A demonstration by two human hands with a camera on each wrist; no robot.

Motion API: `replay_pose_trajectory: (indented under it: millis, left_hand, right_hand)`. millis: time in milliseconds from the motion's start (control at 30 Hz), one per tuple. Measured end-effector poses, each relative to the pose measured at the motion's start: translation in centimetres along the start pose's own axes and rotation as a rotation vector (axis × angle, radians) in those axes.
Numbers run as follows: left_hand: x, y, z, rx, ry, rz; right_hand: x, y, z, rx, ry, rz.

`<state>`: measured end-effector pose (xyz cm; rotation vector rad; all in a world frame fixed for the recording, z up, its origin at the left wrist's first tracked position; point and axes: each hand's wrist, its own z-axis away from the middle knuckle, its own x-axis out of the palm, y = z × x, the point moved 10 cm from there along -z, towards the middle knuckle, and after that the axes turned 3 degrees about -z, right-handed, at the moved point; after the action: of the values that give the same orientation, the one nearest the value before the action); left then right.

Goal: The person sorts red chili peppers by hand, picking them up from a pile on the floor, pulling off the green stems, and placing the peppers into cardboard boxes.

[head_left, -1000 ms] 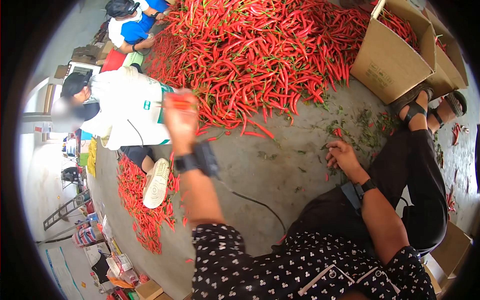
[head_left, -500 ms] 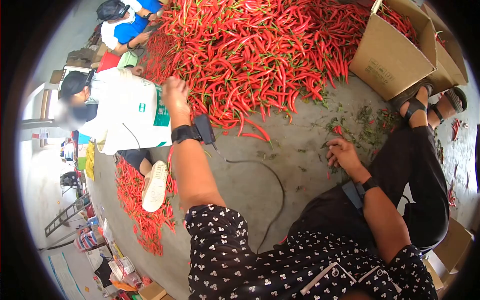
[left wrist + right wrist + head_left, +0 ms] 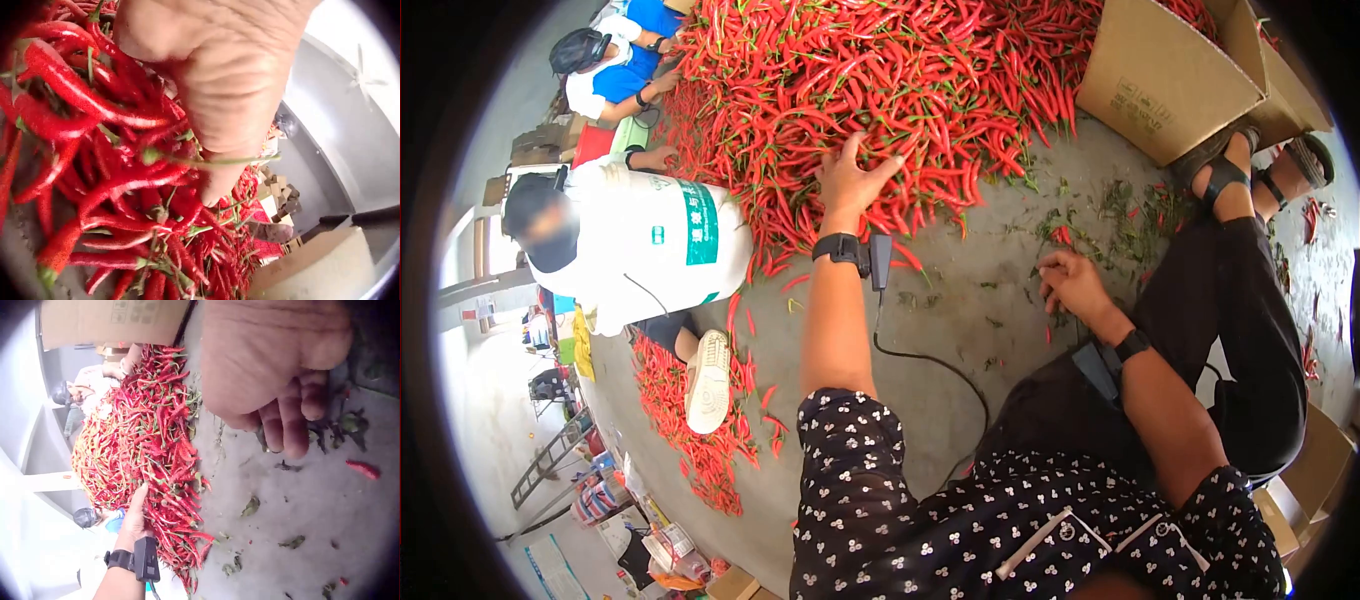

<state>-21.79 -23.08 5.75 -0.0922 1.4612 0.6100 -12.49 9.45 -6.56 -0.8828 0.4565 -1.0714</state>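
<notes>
My left hand reaches onto the near side of a big heap of red chili peppers, thumb and a finger spread apart. Up close in the left wrist view, the hand is down among the chilies, and some fingertips are hidden behind them. My right hand hangs by my leg with loosely bent fingers. Below that hand, the right wrist view shows floor with leaf scraps and a small red chili piece.
Left of the heap, a white bucket stands beside a seated person. More chilies lie around that person's shoe. Cardboard boxes holding chilies stand at the far right, near my sandalled feet. A cable runs from my left wrist.
My left hand was blurred beside the bucket with red chilies in it, then stood there without them. It has since moved right onto the heap. The right hand stays by the leg.
</notes>
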Motion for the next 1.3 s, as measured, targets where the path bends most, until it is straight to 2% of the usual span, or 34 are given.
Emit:
replay_pose_trajectory:
  millis: [133,200,267,333,400,533,600,633,700,800,867,933,1000,1033,1100,1133,1200,1233,1300]
  left_hand:
    - [1.5,2.4,5.0,0.227,0.003,0.048]
    - [1.8,3.7,8.4,0.310,0.042,0.126]
    - [2.8,4.1,11.5,0.413,0.115,0.079]
    - [2.6,5.1,14.8,0.490,0.078,0.190]
    - [4.0,4.5,17.3,0.583,-0.012,0.021]
    - [3.3,-0.4,17.8,0.590,-0.035,0.001]
    - [0.4,-4.4,16.1,0.344,0.172,0.085]
    - [-0.1,-4.6,15.5,0.347,0.170,0.082]
    - [-3.4,-3.4,14.2,0.319,0.391,-0.119]
    - [-3.5,0.2,10.5,0.323,0.428,-0.134]
    - [-0.1,2.5,7.3,0.261,0.177,0.109]
    - [2.2,7.3,7.8,0.298,0.259,-0.097]
    - [3.3,13.3,10.2,0.525,0.278,-0.091]
    - [5.0,15.5,11.9,0.600,0.178,-0.103]
    - [8.3,18.6,16.4,0.741,0.012,-0.180]
    - [9.8,19.5,18.5,0.810,-0.058,-0.247]
    - [11.0,18.7,20.4,0.843,-0.005,-0.255]
    - [11.6,18.3,21.4,0.880,0.046,-0.260]
    - [10.7,16.5,22.0,0.856,0.088,-0.232]
  right_hand:
    - [0.0,-0.3,0.2,-0.031,-0.012,-0.011]
    - [0.1,-0.3,0.4,-0.031,-0.025,-0.047]
    - [0.0,-0.4,0.6,-0.038,-0.036,-0.033]
    - [0.0,-0.4,1.0,-0.046,-0.050,-0.017]
    - [0.2,-0.4,1.3,-0.043,-0.083,-0.051]
    - [-0.2,-0.3,1.3,-0.059,-0.051,-0.105]
    - [0.1,-0.1,1.1,-0.053,-0.077,-0.117]
    - [0.0,-0.1,1.0,-0.053,-0.076,-0.121]
    - [0.0,0.0,1.1,-0.025,-0.066,-0.116]
    - [0.0,-0.3,1.3,-0.009,-0.049,-0.092]
    - [0.0,-0.2,1.3,0.001,-0.062,-0.079]
    - [0.0,-0.3,1.3,0.011,-0.078,-0.066]
    - [-0.3,-0.2,1.4,0.037,-0.051,-0.088]
    - [-0.2,-0.2,1.3,0.038,-0.055,-0.091]
    - [-3.0,-2.2,1.3,-0.219,0.183,-0.166]
    - [-3.4,-2.0,0.8,-0.218,0.178,-0.165]
    - [-7.3,-1.7,1.1,-0.299,0.458,-0.289]
    - [-7.8,-1.5,1.0,-0.293,0.465,-0.293]
    - [-10.6,-3.3,3.6,-0.313,0.774,0.047]
